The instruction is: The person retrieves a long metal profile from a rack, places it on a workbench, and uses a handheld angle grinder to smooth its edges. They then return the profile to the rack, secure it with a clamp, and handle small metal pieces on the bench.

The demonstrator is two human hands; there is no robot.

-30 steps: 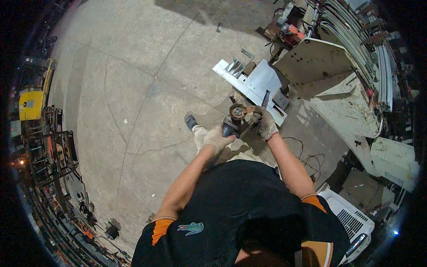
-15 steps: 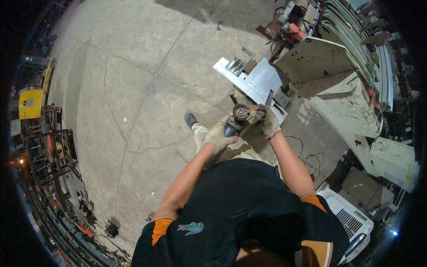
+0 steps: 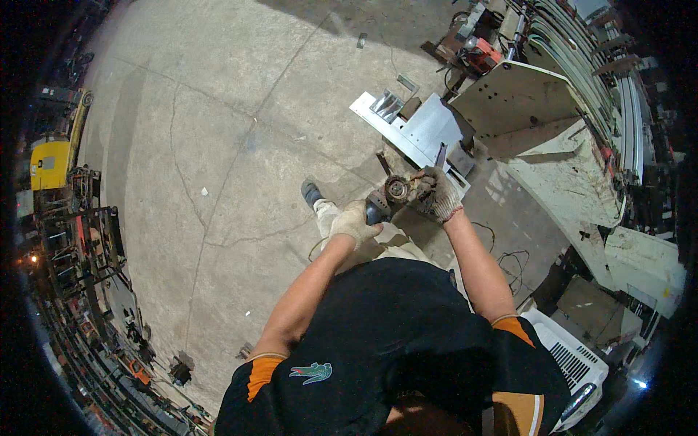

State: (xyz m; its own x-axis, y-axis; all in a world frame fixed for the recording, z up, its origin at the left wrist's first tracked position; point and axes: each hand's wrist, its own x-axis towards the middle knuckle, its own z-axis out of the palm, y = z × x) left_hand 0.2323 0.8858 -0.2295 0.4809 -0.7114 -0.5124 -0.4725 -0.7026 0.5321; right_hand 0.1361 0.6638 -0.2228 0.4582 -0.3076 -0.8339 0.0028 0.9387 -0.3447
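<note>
An angle grinder (image 3: 378, 206) is in front of my body, its round head (image 3: 396, 189) turned up and a ring-shaped spindle face showing. My left hand (image 3: 352, 222), in a pale work glove, is wrapped round the grinder's dark body. Close against the right of the head is my right hand (image 3: 440, 195), in a dirtier knit glove. Its fingers are curled, and what they grip there is too small and dark to make out. Just beyond the hands lies a white sheet-metal part (image 3: 430, 131), with a dark bar (image 3: 383, 161) sticking out near the grinder.
Below the hands my shoe (image 3: 312, 192) stands on cracked concrete floor (image 3: 218, 145). To the right is a large cream metal housing (image 3: 538, 138). Thin cable (image 3: 515, 261) lies near my right forearm, beside a white slotted panel (image 3: 571, 356). A yellow machine (image 3: 49, 164) stands far left.
The grinder head has shifted slightly nearer and to the right. My right fingers have changed position around its right side. My left hand keeps its hold, moving slightly left.
</note>
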